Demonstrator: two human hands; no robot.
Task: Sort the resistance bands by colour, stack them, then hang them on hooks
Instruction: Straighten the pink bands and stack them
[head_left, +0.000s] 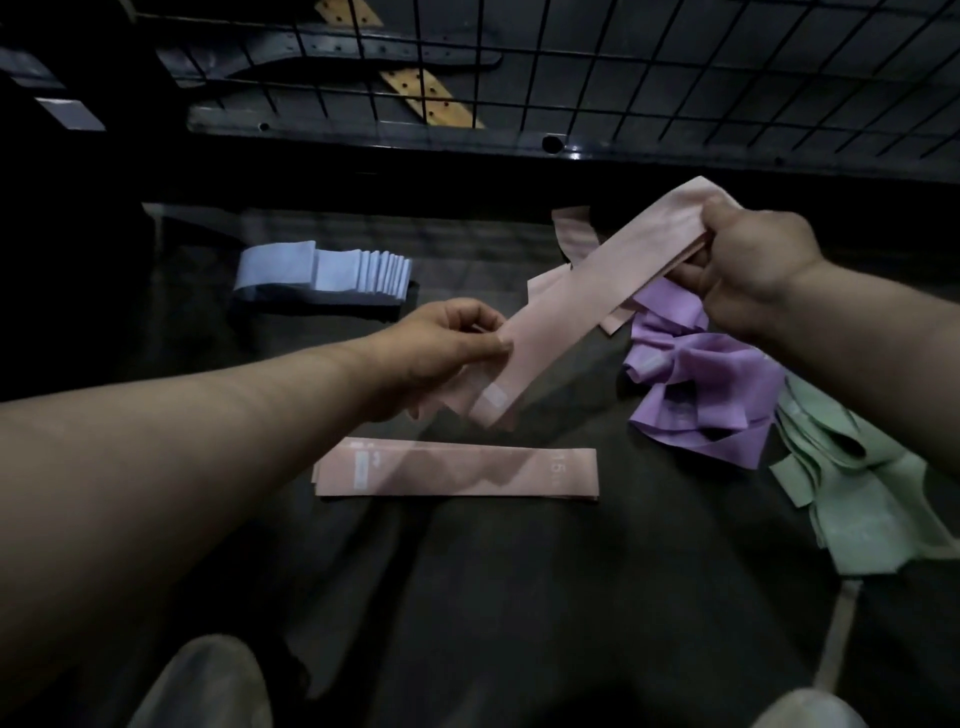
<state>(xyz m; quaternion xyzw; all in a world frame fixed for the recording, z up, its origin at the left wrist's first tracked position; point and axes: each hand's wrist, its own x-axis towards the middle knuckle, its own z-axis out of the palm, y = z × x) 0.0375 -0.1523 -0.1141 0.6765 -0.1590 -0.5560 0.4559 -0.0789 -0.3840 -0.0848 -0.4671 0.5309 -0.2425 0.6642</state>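
Observation:
A pink resistance band (582, 291) stretches diagonally above the dark cloth. My left hand (441, 353) pinches its lower end and my right hand (753, 265) grips its upper end. Below them a flat stack of pink bands (457, 474) lies straight on the cloth. A neat stack of blue bands (322, 273) sits at the back left. Loose pink bands (571, 234) lie behind the held one. A heap of purple bands (701, 384) lies to the right, with a pile of green bands (862, 499) further right.
A black wire grid (623, 67) stands at the back, with dark belts and a tan perforated strap (431, 98) behind it. The dark cloth (519, 597) covers the surface. Two shoe tips (208, 686) show at the bottom edge.

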